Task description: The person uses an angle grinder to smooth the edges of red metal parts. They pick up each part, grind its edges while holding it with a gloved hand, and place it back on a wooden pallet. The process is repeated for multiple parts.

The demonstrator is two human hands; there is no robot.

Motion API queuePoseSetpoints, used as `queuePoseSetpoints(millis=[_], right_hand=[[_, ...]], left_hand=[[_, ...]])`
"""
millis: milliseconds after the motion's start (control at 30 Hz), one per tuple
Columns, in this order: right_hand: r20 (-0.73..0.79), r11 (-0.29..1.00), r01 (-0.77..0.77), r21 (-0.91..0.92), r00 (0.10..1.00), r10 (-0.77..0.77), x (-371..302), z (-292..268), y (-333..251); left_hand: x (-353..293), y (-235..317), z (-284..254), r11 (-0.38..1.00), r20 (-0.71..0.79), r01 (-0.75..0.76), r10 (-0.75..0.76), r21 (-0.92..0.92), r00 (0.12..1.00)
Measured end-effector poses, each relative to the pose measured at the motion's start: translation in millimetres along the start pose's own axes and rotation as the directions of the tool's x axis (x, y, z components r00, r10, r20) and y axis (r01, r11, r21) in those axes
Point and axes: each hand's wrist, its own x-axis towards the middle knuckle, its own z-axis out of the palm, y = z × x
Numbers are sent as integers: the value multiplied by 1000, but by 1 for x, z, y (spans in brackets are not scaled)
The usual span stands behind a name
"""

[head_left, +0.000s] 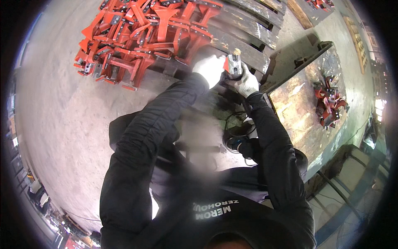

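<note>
My left hand [210,69], in a white glove washed out by bright light, is closed on a red metal part fitted with a silver plate [235,64]. On the other side of that plate, my gloved right hand [246,83] grips the same part, thumb and fingers wrapped round its near edge. The plate has slots or holes, but how it joins the red piece is hidden by the hands. To the left of my hands lies a large heap of red metal brackets [166,20], some with dark or silver ends.
A dark wooden pallet [248,25] lies beyond my hands. On the right stands a worn worktable [296,108] with an upright dark metal plate [296,68] along its edge and a small pile of red parts [329,101]. A cable [238,128] hangs below my right hand.
</note>
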Motion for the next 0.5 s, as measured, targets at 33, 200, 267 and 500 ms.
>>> queuePoseSetpoints(millis=[33, 200, 267, 500], right_hand=[[-18, 995, -4, -96, 1000, 2, -4, -1, 5], [59, 887, -16, -461, 997, 48, -54, -1, -61], [-67, 857, -69, -510, 997, 41, -65, -3, -78], [22, 861, 2, -509, 1000, 11, -72, -1, -59]], left_hand=[[0, 0, 1, 1000, -5, -6, 6, 7, 1000], [-5, 0, -6, 999, 31, 40, -39, -33, 999], [-1, 1, -5, 999, 28, 21, -20, -37, 999], [-2, -12, 21, 998, -96, -61, 62, 16, 993]])
